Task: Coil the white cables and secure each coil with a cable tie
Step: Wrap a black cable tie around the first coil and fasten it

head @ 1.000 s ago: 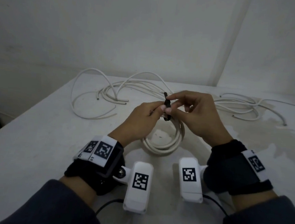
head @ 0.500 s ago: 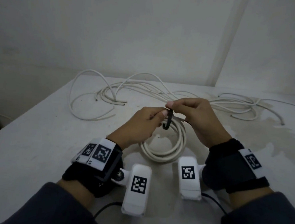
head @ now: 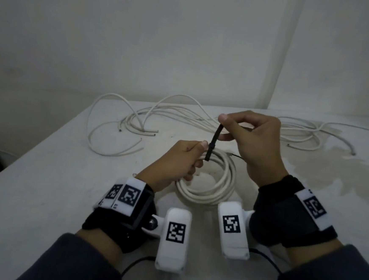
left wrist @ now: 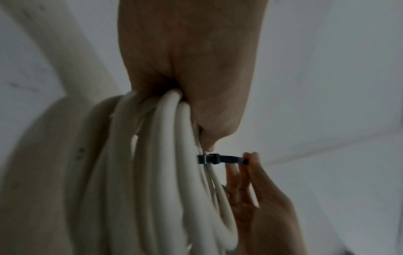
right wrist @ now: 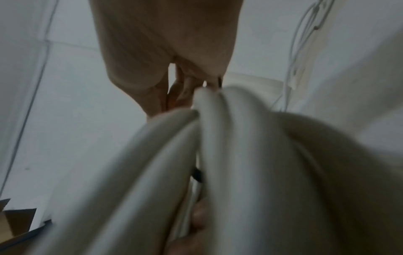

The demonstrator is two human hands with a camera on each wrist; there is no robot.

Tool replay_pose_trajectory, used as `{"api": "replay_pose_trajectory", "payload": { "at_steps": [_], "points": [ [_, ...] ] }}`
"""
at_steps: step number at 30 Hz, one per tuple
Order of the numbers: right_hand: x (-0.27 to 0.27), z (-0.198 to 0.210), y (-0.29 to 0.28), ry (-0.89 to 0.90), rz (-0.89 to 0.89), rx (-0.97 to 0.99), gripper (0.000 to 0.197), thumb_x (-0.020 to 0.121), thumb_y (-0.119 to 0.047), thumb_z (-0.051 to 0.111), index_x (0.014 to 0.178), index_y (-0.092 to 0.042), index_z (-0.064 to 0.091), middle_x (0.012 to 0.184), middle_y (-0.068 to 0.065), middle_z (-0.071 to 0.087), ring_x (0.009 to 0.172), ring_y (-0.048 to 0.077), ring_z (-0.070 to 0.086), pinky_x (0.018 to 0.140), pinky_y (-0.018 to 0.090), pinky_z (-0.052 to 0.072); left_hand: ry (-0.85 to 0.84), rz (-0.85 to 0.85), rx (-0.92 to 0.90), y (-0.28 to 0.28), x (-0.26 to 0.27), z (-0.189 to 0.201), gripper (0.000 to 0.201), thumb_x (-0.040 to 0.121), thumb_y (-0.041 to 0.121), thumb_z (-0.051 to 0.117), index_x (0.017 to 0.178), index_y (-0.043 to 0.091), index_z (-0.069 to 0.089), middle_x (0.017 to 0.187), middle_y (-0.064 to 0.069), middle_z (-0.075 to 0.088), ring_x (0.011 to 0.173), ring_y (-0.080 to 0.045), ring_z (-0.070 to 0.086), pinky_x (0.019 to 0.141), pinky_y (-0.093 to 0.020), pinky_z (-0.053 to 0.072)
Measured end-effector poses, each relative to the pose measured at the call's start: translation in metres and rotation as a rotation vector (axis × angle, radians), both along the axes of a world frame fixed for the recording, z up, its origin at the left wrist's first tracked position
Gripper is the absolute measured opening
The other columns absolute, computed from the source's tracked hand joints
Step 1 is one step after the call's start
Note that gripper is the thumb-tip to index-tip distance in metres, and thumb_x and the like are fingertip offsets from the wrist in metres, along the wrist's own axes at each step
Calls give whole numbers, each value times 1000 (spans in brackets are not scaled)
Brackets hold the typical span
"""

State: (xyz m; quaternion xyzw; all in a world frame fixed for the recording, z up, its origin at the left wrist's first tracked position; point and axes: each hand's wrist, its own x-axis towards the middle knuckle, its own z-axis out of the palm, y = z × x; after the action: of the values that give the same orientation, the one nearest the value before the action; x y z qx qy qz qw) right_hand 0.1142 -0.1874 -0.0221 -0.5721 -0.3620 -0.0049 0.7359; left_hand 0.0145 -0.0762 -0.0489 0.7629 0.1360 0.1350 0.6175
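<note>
The table (head: 42, 195) had bare room at lower left. Loose cables (head: 150, 117) sprawled along its far edge. The coil (head: 210, 192) sat mid-frame, gripped by the left hand (head: 177, 159); the right hand (head: 256, 141) pinched the cable tie (head: 214, 137) tail.

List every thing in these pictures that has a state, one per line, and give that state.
Coil: wound, gripped by the left hand, black tie looped round it.
Tie: threaded through its head, tail pinched by the right hand.
Left hand: curled round the coil beside the tie's head.
Right hand: pinching the tie's tail, raised above the coil.
Loose cables: uncoiled, sprawled on the table.
</note>
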Motion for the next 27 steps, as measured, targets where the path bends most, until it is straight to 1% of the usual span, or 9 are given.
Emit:
{"api": "replay_pose_trajectory", "payload": {
  "at_steps": [2,5,7,11,14,17,22,25,27],
  "points": [
    [-3,2,-1,-23,87,-4,9,81,-1,72,73,-6,71,71,10,64,62,10,63,60,23,54,-13,25,-74,3,3,-2,35,102,33,37,105,10,63,61,2,35,47,-9,24,41,-16,26],
    [-5,0,-1,-59,192,-71,8,81,1,70,74,-3,71,64,-1,65,62,11,62,63,22,53,-20,38,-119,8,4,-5,32,102,34,37,94,15,62,62,1,35,46,-8,24,40,-16,26],
    [-4,0,-1,-43,217,-93,7,81,0,70,75,-2,72,62,-3,65,63,12,62,64,24,54,-29,35,-102,9,3,-6,33,102,34,37,97,14,64,62,0,36,45,-8,25,40,-16,26],
    [2,-2,1,6,171,-150,3,81,-6,72,79,-3,73,76,4,70,71,10,67,68,18,53,-72,69,-44,9,1,-14,38,102,31,38,110,4,63,64,-1,37,45,-8,26,41,-17,26],
    [9,-11,5,-49,147,-365,16,77,-10,77,93,-10,74,87,5,72,79,11,67,79,24,53,-94,88,-31,10,1,-14,28,102,29,38,102,9,58,64,-3,37,43,-7,27,40,-16,26],
    [8,-15,5,-77,135,-473,3,78,-10,77,77,-13,75,75,2,73,70,10,65,75,26,50,-87,74,20,9,0,-12,25,102,30,36,96,14,54,65,-3,42,44,-8,30,41,-16,29],
    [6,-13,5,-11,108,-425,30,76,-6,75,54,-26,70,60,-8,69,63,6,64,69,23,48,-68,44,108,7,-1,-9,34,100,36,42,102,7,59,74,-7,56,52,-17,49,49,-21,44],
    [3,-14,6,35,137,-414,27,79,-3,71,58,-20,70,60,-5,68,62,8,65,65,20,49,-115,33,41,7,1,-9,34,97,33,47,105,4,62,88,-10,63,58,-17,61,63,-32,56],
    [2,-12,6,62,174,-403,20,81,-2,69,65,-13,69,65,0,68,65,11,64,64,19,50,-145,44,11,7,1,-10,31,95,32,51,102,5,65,92,-7,65,62,-18,63,67,-36,58]
  ]
}}
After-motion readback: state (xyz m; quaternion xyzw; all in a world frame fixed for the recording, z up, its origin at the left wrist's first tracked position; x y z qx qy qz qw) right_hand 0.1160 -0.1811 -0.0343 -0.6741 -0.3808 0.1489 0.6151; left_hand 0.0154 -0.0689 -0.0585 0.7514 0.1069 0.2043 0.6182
